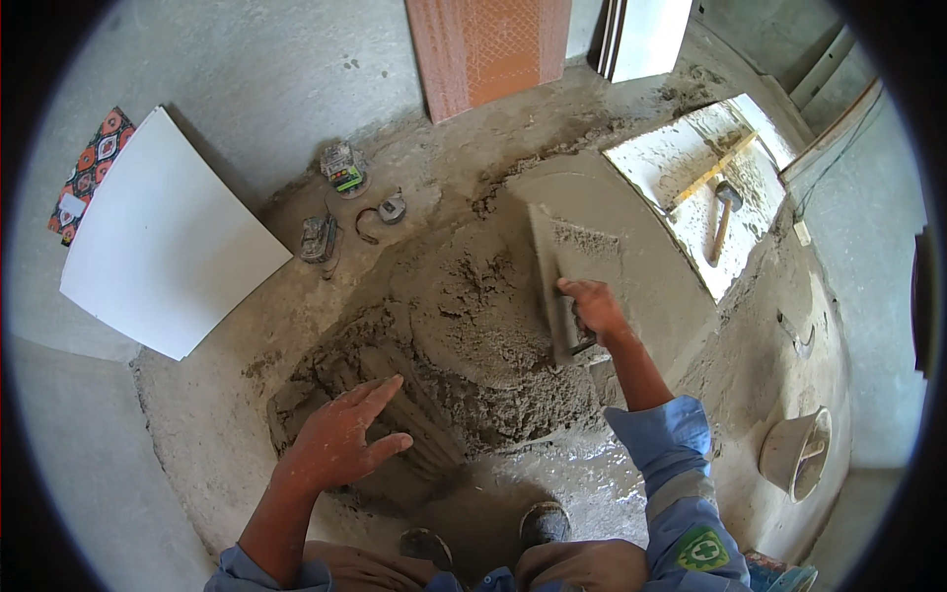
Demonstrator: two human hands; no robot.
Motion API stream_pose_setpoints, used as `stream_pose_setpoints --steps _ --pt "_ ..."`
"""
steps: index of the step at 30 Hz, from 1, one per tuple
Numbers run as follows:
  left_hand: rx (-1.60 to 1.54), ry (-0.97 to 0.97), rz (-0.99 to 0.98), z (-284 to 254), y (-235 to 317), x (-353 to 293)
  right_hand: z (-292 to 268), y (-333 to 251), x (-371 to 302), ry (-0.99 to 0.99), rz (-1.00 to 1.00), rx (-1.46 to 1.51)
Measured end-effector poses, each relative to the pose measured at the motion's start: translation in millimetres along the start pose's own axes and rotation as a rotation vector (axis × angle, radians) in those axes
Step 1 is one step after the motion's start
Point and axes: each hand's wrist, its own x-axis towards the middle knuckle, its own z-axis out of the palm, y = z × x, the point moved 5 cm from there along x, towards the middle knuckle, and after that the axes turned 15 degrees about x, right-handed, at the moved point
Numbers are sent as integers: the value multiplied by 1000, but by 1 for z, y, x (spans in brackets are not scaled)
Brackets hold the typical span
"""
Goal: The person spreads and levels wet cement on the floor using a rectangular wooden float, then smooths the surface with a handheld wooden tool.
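Observation:
A heap of wet grey mortar (464, 316) lies on the floor in front of me. My right hand (595, 308) grips the handle of a long flat trowel (552, 266), whose blade stands on edge against the smoothed mortar bed (631, 257) on the right. My left hand (340, 434) is open with fingers spread, resting on the ridged lower left part of the heap. Both sleeves are blue. My shoes (543, 521) show at the bottom edge.
A large white tile (163, 247) leans at the left. A laid tile (691, 187) with a rubber mallet (723, 212) and a wooden strip sits at the right. Small tools (335, 197) lie behind the heap. A bucket (797, 452) stands at the right; an orange board (488, 49) leans against the wall.

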Motion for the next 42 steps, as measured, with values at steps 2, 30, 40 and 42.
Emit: stream_pose_setpoints --steps 2,30,40,42 --pt "-14 -14 15 -1 1 0 33 -8 8 -76 -36 -43" --pt "6 -29 19 4 -9 3 82 -18 22 -443 -248 -606" --pt "-89 -75 -105 -4 -6 -17 -70 -16 18 48 -348 -646" --pt "-67 -100 -125 -3 -9 -15 -135 -4 43 307 -423 -614"
